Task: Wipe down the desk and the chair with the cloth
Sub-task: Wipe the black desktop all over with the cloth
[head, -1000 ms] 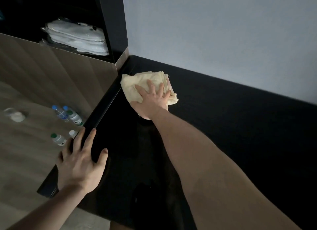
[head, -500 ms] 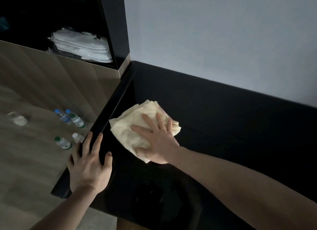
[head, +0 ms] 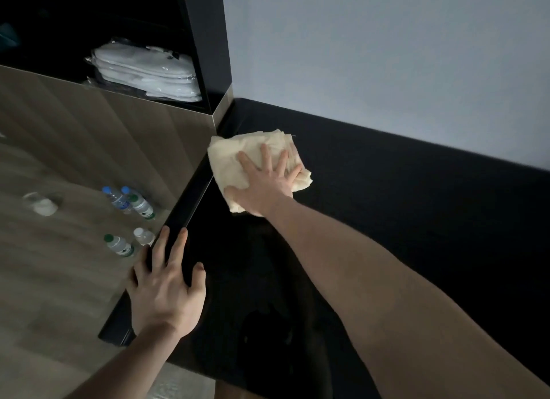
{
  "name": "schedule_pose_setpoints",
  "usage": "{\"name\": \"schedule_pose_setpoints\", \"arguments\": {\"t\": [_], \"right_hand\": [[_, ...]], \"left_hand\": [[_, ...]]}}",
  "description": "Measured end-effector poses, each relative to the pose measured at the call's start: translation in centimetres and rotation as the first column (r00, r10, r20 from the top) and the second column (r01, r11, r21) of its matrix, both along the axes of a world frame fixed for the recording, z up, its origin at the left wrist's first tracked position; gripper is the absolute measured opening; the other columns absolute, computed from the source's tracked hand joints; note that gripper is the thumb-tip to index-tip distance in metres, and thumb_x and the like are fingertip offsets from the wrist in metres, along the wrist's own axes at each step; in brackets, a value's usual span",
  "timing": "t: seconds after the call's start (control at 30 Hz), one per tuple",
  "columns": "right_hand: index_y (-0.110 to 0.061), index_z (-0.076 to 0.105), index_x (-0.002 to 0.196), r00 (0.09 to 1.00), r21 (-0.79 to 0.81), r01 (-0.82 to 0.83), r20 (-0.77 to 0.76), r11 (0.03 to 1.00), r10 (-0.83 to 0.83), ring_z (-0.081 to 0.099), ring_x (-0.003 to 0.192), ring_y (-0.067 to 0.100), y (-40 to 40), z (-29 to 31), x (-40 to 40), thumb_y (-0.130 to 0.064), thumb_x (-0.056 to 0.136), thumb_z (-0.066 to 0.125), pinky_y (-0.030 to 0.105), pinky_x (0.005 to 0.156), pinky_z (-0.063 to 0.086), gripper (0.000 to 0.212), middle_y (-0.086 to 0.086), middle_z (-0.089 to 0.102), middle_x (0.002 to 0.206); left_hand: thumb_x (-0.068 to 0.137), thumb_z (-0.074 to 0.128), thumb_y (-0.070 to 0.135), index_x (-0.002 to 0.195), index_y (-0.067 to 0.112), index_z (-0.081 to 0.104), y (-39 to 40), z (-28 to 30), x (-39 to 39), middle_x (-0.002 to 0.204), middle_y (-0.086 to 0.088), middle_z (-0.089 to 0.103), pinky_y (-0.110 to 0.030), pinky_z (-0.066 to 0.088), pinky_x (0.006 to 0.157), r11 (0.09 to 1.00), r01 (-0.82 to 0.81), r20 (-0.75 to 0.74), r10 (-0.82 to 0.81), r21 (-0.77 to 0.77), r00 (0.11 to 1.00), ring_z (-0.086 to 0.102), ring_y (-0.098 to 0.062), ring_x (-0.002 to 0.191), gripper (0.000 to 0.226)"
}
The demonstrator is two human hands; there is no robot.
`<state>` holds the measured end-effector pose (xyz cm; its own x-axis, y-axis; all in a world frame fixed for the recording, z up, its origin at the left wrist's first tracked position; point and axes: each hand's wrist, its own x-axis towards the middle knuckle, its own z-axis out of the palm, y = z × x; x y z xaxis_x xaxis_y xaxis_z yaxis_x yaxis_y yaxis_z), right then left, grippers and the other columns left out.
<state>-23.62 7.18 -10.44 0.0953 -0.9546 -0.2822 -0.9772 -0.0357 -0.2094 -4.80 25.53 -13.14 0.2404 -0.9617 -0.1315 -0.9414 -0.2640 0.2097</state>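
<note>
A cream folded cloth [head: 238, 154] lies on the glossy black desk [head: 401, 190], close to the desk's left edge and not far from the back corner. My right hand [head: 265, 187] presses flat on the cloth with fingers spread. My left hand [head: 166, 285] rests flat on the desk's left front edge, fingers straight, holding nothing. No chair is in view.
A grey wall [head: 387, 50] runs behind the desk. To the left a dark shelf unit holds folded white packages [head: 145, 71]. On the wooden floor below stand several small water bottles [head: 131, 202] and a clear cup [head: 41, 203].
My right hand slid the cloth back toward me half a second ago, then pushed it away again toward the back left corner. My left hand stayed on the desk edge.
</note>
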Motion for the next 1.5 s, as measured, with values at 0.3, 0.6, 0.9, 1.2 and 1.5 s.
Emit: {"name": "schedule_pose_setpoints", "arguments": {"t": [0.3,0.6,0.9,1.2,1.5], "right_hand": [[-0.056,-0.010,0.163,0.973,0.021,-0.229,-0.025,0.973,0.229,-0.027,0.157,0.049,10.2,0.1,-2.9,-0.078,0.095,0.040,0.078,0.120,-0.010,0.087,-0.001,-0.030,0.174],[-0.057,-0.004,0.163,0.994,0.036,0.110,-0.027,0.993,-0.109,-0.021,0.161,0.040,12.9,1.1,-14.5,-0.074,0.088,0.045,0.072,0.125,-0.009,0.091,-0.007,-0.022,0.175],[-0.052,-0.006,0.165,0.959,0.021,0.278,-0.068,0.960,-0.277,-0.024,0.154,0.059,7.3,0.5,-5.0,-0.075,0.098,0.032,0.083,0.115,-0.011,0.081,0.002,-0.026,0.175],[-0.052,0.001,0.166,0.997,0.013,-0.068,0.020,0.998,0.068,-0.029,0.155,0.053,9.7,0.0,0.7,-0.067,0.098,0.041,0.079,0.117,-0.015,0.080,0.000,-0.024,0.176],[-0.052,-0.001,0.166,0.995,0.014,0.102,0.008,0.995,-0.102,-0.025,0.158,0.048,14.3,0.1,-11.7,-0.067,0.097,0.039,0.078,0.121,-0.010,0.081,-0.004,-0.020,0.176]], "left_hand": [[0.101,0.038,0.056,0.168,0.040,0.021,0.1,0.4,-0.2,0.177,0.009,0.010,-0.064,0.031,0.121,1.000,-0.007,0.004,0.007,0.009,1.000,0.026,-0.040,0.155,0.070],[0.103,0.042,0.053,0.168,0.039,0.019,0.3,0.7,-0.3,0.178,0.010,0.006,-0.064,0.029,0.121,1.000,0.002,0.009,-0.002,0.012,1.000,0.023,-0.040,0.155,0.070],[0.101,0.044,0.053,0.167,0.039,0.020,0.1,0.2,-0.1,0.177,0.008,0.008,-0.063,0.027,0.123,1.000,0.008,0.016,-0.008,0.004,1.000,0.023,-0.040,0.156,0.072],[0.104,0.046,0.052,0.167,0.037,0.022,0.0,0.0,0.1,0.177,0.005,0.013,-0.067,0.030,0.119,1.000,0.003,-0.008,-0.003,-0.008,1.000,0.027,-0.044,0.153,0.070],[0.107,0.042,0.046,0.168,0.035,0.017,-0.6,0.6,-0.4,0.178,0.005,0.002,-0.072,0.011,0.125,0.996,0.015,-0.011,-0.014,0.092,1.000,0.015,-0.049,0.156,0.067]]}}
